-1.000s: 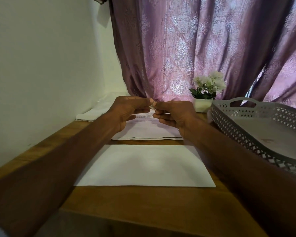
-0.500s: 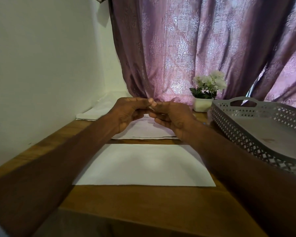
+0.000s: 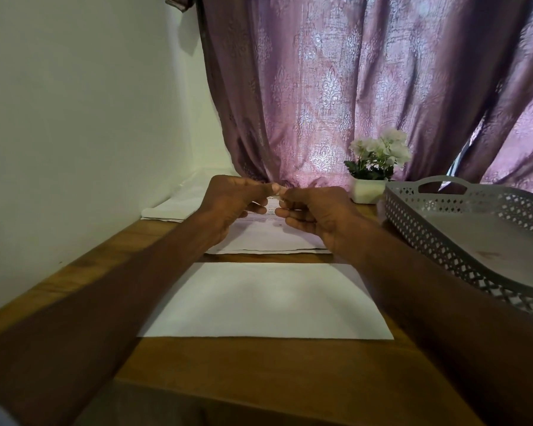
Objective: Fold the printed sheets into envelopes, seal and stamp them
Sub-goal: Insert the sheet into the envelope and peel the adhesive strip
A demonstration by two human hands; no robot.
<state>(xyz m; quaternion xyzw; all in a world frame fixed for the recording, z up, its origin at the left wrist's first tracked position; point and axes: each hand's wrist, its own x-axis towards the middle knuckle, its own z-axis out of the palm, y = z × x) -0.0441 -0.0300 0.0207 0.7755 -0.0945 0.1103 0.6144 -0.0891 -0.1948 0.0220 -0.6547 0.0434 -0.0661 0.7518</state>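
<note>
Wooden table [image 3: 259, 370], mauve curtain [image 3: 351, 87] behind; left hand [image 3: 231, 204] and right hand [image 3: 317, 213] pinch fingertips together over printed sheets [image 3: 268, 241], text unreadable; whether anything is pinched I cannot tell

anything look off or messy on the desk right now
Nothing stands out. The envelope lies flat and square near the desk edge, the sheets sit stacked behind it, and the tray and plant stand upright.

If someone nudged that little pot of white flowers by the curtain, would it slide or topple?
Probably it would tip before it slid far. The flower pot looks small and squat, yet the blooms spread wider than its base, so it seems top-heavy. It likely weighs little. It stands right beside the grey tray, whose wall might catch it on that side.
</note>
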